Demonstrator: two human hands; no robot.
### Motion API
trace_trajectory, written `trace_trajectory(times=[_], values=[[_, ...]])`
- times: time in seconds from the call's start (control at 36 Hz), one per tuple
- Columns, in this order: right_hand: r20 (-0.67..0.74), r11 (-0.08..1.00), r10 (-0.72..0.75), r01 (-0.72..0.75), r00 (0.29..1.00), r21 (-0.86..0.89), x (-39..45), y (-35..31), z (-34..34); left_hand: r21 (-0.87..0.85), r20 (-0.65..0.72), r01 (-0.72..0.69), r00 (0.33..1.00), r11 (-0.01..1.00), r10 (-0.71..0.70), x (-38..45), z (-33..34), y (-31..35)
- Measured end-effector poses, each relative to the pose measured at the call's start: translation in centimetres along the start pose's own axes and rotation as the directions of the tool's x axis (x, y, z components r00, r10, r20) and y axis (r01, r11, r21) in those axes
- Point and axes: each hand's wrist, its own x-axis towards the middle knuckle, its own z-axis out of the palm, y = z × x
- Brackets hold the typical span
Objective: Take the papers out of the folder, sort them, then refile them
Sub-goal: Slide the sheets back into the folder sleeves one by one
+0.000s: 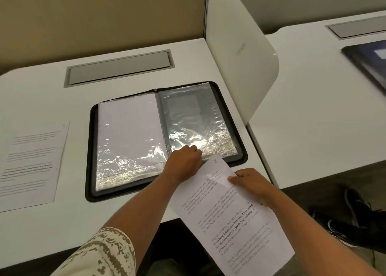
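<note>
A black zip folder (90,150) lies open on the white desk, with clear plastic sleeves on both sides. The left sleeve (129,133) holds a white sheet; the right sleeve (188,117) looks dark inside. My left hand (184,163) rests at the lower edge of the right sleeve, fingers curled on the plastic there. My right hand (250,184) pinches a printed sheet (229,219) marked with a handwritten 7. That sheet's top corner lies at the sleeve's lower edge, under my left hand. The rest hangs over the desk's front edge.
Another printed paper (31,165) lies flat on the desk left of the folder. A grey cable hatch (119,68) sits behind it. A white divider panel (244,67) stands on the right. Beyond it a dark folder (369,62) lies on the neighbouring desk. Black shoes (355,219) are on the floor.
</note>
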Motion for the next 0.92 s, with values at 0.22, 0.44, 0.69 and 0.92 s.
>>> trace_trajectory(times=[0.22,0.44,0.69,0.92], values=[[-0.063,0.996,0.050,-0.045,0.997,0.076,1.2,-1.0,-0.1,-0.028,-0.114,-0.035,0.993,0.999,0.032,-0.5,0.3,-0.1],[-0.125,0.990,0.118,-0.107,0.985,0.090,1.5,-1.5,-1.3,-0.062,-0.150,-0.079,0.986,0.995,0.069,-1.3,-0.2,0.0],[-0.117,0.996,0.079,-0.073,0.990,0.055,1.7,-1.9,-1.0,-0.032,-0.181,-0.190,0.967,0.981,0.182,-1.0,1.2,0.2],[-0.106,0.996,0.087,-0.084,0.990,0.030,1.4,-1.9,-1.2,-0.056,-0.160,-0.159,0.976,0.986,0.148,-0.6,0.8,0.8]])
